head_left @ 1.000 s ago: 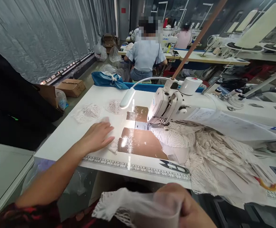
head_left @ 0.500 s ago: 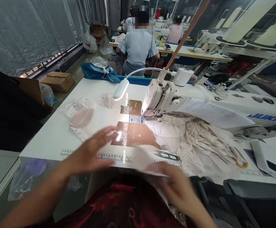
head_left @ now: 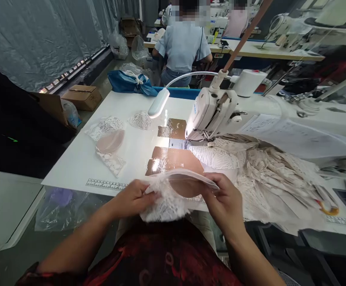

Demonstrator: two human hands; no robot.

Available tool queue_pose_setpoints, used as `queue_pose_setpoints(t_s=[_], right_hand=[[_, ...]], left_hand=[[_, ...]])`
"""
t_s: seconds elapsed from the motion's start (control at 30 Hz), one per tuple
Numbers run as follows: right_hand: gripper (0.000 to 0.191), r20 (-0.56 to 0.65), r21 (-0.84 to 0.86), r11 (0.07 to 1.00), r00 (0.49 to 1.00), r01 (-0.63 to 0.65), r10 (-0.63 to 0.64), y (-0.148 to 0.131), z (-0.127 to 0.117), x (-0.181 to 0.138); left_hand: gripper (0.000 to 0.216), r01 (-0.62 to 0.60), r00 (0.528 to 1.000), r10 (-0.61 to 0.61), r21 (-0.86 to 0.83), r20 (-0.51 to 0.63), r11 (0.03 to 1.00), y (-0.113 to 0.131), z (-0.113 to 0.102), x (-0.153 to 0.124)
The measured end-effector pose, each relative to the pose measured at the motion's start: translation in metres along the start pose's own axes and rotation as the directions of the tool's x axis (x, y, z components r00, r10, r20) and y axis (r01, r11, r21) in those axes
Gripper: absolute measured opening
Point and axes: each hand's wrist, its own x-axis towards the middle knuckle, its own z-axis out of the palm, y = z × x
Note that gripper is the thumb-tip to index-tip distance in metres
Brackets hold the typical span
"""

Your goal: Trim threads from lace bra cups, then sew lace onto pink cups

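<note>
Above the front edge of the table I hold a lace bra cup [head_left: 167, 208] with a smooth beige inner side, tilted between both hands. My left hand [head_left: 137, 198] pinches its lace at the left. At the opposite end, my right hand [head_left: 225, 200] grips the pale rim between thumb and fingers. Just beyond the cup stands a white sewing machine [head_left: 208, 113], its lamp [head_left: 159, 103] lighting the needle area. To the left on the table lie a lace piece with a beige cup [head_left: 110, 141] and a smaller lace cup [head_left: 141, 120].
Gathered lace fabric [head_left: 274, 171] is heaped right of the needle. Brown tape [head_left: 175, 157] covers part of the white table [head_left: 71, 163], whose front edge carries a ruler strip [head_left: 104, 184]. A blue bundle [head_left: 131, 82] lies at the back edge. Ahead sits a co-worker [head_left: 181, 47].
My left hand has come right and closed on the lace. The cup, blurred near my right hand before, is now stretched between both hands. My view has shifted slightly.
</note>
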Motion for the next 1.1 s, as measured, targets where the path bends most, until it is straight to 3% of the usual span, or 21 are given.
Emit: queue_pose_setpoints(t_s=[0.07, 0.13, 0.23, 0.3, 0.37, 0.43, 0.5, 0.6, 0.67, 0.83, 0.93, 1.0, 1.1], right_hand=[[0.012, 0.191, 0.084, 0.991, 0.978, -0.1, 0.083, 0.003, 0.007, 0.003], [0.014, 0.334, 0.207, 0.962, 0.938, -0.175, 0.099, 0.004, 0.014, 0.006], [0.019, 0.39, 0.33, 0.922, 0.919, -0.201, 0.061, 0.004, 0.022, 0.005], [0.028, 0.393, 0.363, 0.915, 0.919, -0.178, 0.023, 0.005, 0.024, 0.002], [0.039, 0.422, 0.402, 0.901, 0.906, -0.163, -0.025, 0.008, 0.025, -0.002], [0.042, 0.441, 0.439, 0.885, 0.895, -0.155, -0.061, 0.011, 0.027, -0.005], [0.033, 0.382, 0.439, 0.891, 0.922, -0.118, -0.066, 0.015, 0.028, -0.006], [0.01, 0.198, 0.378, 0.925, 0.979, -0.034, -0.044, 0.02, 0.025, -0.002], [0.006, 0.198, 0.344, 0.939, 0.979, -0.024, -0.047, 0.021, 0.02, 0.004], [0.039, 0.421, 0.371, 0.927, 0.9, -0.061, -0.109, 0.017, 0.008, 0.02], [0.03, 0.402, 0.337, 0.94, 0.911, -0.052, -0.094, 0.013, 0.007, 0.022], [0.024, 0.322, 0.332, 0.942, 0.944, -0.043, -0.071, 0.014, 0.007, 0.018], [0.019, 0.173, 0.439, 0.897, 0.984, -0.045, -0.035, 0.016, 0.008, 0.013]], left_hand=[[0.039, -0.038, 0.965, 0.124, -0.344, 0.232, 0.938, 0.01, 0.003, -0.004], [0.051, -0.066, 0.946, 0.204, -0.47, 0.251, 0.88, 0.018, 0.007, -0.004], [0.06, -0.186, 0.982, 0.191, -0.274, -0.009, 0.943, 0.02, 0.011, 0.006], [0.067, -0.212, 0.963, 0.192, -0.094, -0.189, 0.973, 0.016, 0.009, 0.016], [0.081, -0.176, 0.967, 0.154, -0.096, -0.203, 0.98, 0.012, 0.005, 0.028], [0.083, -0.095, 0.995, 0.092, -0.264, -0.025, 0.96, 0.009, 0.003, 0.037], [0.061, 0.02, 0.976, 0.076, -0.433, 0.203, 0.901, 0.008, 0.004, 0.042], [0.028, 0.146, 0.941, 0.06, -0.561, 0.332, 0.815, 0.005, 0.013, 0.042], [0.024, 0.166, 0.953, 0.029, -0.601, 0.301, 0.782, 0.004, 0.018, 0.039], [0.026, 0.089, 0.988, -0.005, -0.534, 0.156, 0.841, 0.004, 0.016, 0.034], [0.029, 0.089, 0.991, -0.021, -0.53, 0.132, 0.843, 0.003, 0.012, 0.035], [0.026, 0.087, 0.996, -0.05, -0.631, 0.077, 0.771, -0.001, 0.013, 0.035], [0.024, 0.04, 0.976, -0.206, -0.865, -0.074, 0.501, -0.008, 0.018, 0.033]])
